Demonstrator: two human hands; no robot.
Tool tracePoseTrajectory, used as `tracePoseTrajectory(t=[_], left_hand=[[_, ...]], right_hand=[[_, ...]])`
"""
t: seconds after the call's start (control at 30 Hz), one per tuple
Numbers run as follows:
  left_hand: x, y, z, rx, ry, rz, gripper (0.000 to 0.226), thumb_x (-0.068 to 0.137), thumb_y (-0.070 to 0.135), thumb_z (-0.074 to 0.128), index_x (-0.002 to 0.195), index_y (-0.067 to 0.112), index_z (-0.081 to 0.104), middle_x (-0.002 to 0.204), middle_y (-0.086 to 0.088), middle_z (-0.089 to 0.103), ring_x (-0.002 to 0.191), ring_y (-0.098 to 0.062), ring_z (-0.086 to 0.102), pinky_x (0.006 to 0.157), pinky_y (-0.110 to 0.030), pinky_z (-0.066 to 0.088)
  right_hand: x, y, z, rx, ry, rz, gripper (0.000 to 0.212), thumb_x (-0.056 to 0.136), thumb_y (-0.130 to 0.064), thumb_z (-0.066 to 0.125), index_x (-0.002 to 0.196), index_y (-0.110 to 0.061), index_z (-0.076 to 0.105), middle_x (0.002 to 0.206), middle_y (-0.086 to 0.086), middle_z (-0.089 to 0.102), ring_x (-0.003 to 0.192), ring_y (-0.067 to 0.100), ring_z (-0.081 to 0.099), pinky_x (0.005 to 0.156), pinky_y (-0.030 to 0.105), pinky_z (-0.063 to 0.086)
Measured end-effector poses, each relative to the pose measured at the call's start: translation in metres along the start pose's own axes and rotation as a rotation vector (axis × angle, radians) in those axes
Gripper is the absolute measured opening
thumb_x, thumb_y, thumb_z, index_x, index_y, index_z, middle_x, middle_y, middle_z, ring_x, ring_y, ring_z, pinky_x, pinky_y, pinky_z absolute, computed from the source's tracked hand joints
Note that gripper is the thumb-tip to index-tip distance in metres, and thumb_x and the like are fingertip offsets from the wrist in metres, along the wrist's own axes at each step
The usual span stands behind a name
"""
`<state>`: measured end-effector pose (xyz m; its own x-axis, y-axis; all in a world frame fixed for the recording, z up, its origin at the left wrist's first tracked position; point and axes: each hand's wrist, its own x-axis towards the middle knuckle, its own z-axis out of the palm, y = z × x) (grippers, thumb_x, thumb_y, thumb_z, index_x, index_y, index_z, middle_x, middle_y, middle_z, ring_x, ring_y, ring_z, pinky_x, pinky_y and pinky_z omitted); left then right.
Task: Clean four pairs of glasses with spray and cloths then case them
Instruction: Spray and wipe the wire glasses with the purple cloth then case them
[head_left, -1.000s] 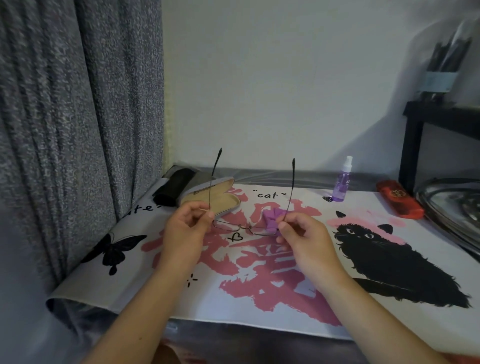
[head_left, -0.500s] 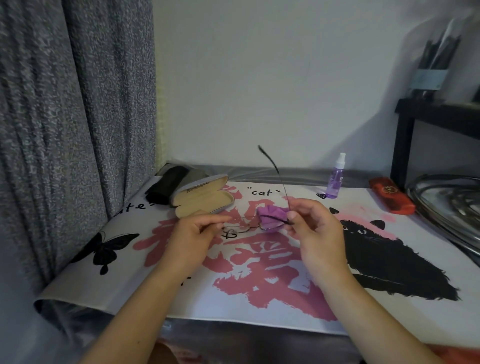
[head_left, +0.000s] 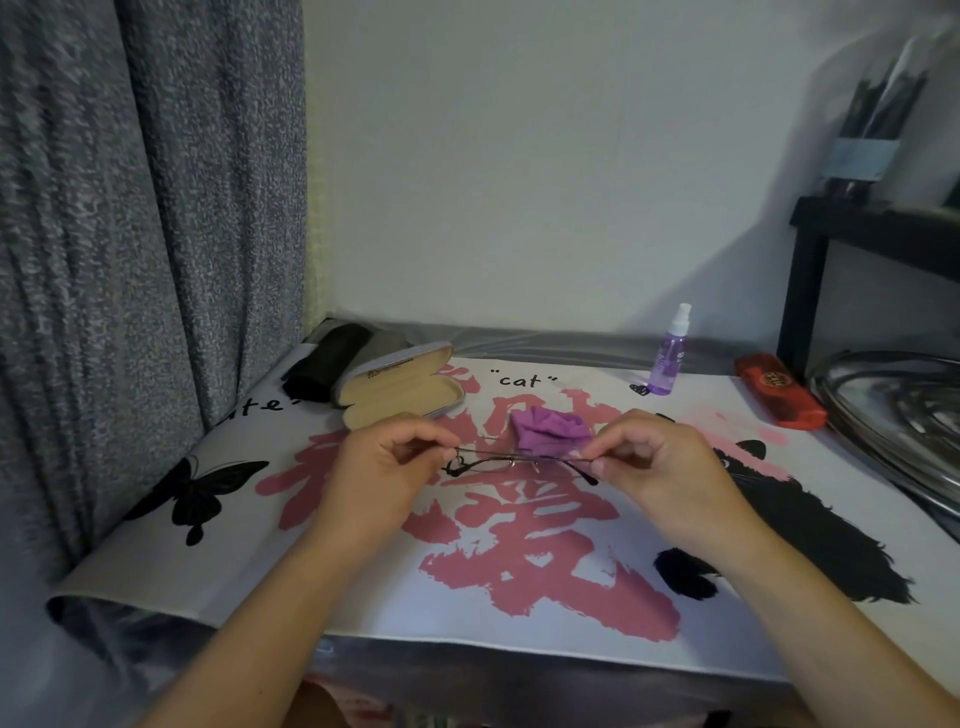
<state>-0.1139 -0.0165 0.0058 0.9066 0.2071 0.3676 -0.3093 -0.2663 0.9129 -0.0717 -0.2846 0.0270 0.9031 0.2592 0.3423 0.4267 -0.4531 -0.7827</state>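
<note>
While the head view looks down on the printed mat (head_left: 519, 613), the left hand (head_left: 379, 467) and right hand (head_left: 665, 467) each pinch one end of the folded thin-framed glasses (head_left: 519, 460) above it. Behind them lies the purple cloth (head_left: 548, 427); the open case (head_left: 400, 392) sits rear-left, the spray bottle (head_left: 669, 353) rear-right.

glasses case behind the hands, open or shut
Open. The glasses case lies with its lid tipped back, tan lining showing in both halves, and nothing inside it.
</note>
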Motion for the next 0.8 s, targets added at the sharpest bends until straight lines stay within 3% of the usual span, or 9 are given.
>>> tracePoseTrajectory(t=[0.1, 0.27, 0.37, 0.47, 0.67, 0.8], left_hand=[[0.006, 0.008, 0.007, 0.011, 0.000, 0.040, 0.024, 0.083, -0.008, 0.074, 0.084, 0.015, 0.079, 0.089, 0.000, 0.077, 0.084, -0.013, 0.072, 0.079, -0.019, 0.057], [0.060, 0.011, 0.038, 0.185, 0.008, 0.104, 0.022, 0.087, -0.005, 0.071, 0.089, 0.015, 0.077, 0.092, 0.006, 0.074, 0.088, -0.004, 0.070, 0.086, -0.018, 0.056], [0.095, 0.000, 0.064, 0.341, -0.006, 0.108, 0.021, 0.090, -0.004, 0.068, 0.096, 0.015, 0.076, 0.095, 0.005, 0.071, 0.090, -0.006, 0.067, 0.089, -0.021, 0.055], [0.112, -0.018, 0.084, 0.473, 0.040, 0.128, 0.023, 0.092, -0.004, 0.066, 0.100, 0.015, 0.076, 0.101, 0.004, 0.070, 0.096, -0.011, 0.065, 0.090, -0.025, 0.052], [0.107, -0.031, 0.090, 0.673, -0.047, 0.133, 0.026, 0.093, 0.000, 0.061, 0.100, 0.018, 0.077, 0.099, 0.002, 0.071, 0.089, -0.013, 0.061, 0.086, -0.030, 0.052], [0.104, -0.029, 0.084, 0.627, 0.015, 0.104, 0.025, 0.095, 0.004, 0.059, 0.099, 0.021, 0.077, 0.097, 0.005, 0.068, 0.088, -0.012, 0.062, 0.084, -0.033, 0.054]], right_hand=[[0.006, 0.000, -0.002, -0.057, 0.053, -0.031, 0.027, 0.086, 0.005, 0.073, 0.080, -0.021, 0.077, 0.086, -0.006, 0.072, 0.079, 0.009, 0.069, 0.077, 0.027, 0.058], [0.047, 0.005, -0.008, -0.182, 0.214, -0.080, 0.027, 0.085, 0.011, 0.069, 0.077, -0.015, 0.071, 0.080, -0.015, 0.065, 0.073, -0.005, 0.063, 0.069, 0.005, 0.045], [0.083, 0.026, -0.006, -0.320, 0.246, -0.064, 0.039, 0.083, 0.014, 0.066, 0.077, -0.025, 0.067, 0.080, -0.017, 0.059, 0.074, 0.006, 0.060, 0.073, 0.015, 0.048], [0.104, 0.047, -0.001, -0.426, 0.231, -0.076, 0.039, 0.076, 0.020, 0.061, 0.078, -0.018, 0.070, 0.079, -0.010, 0.060, 0.075, 0.012, 0.057, 0.076, 0.031, 0.052], [0.110, 0.074, 0.006, -0.492, 0.086, 0.035, 0.038, 0.081, 0.014, 0.054, 0.093, -0.017, 0.074, 0.091, 0.000, 0.071, 0.088, 0.019, 0.062, 0.072, 0.028, 0.048], [0.103, 0.068, -0.002, -0.428, 0.199, 0.078, 0.022, 0.091, -0.002, 0.059, 0.096, -0.018, 0.074, 0.087, -0.006, 0.069, 0.080, 0.015, 0.060, 0.073, 0.025, 0.044]])
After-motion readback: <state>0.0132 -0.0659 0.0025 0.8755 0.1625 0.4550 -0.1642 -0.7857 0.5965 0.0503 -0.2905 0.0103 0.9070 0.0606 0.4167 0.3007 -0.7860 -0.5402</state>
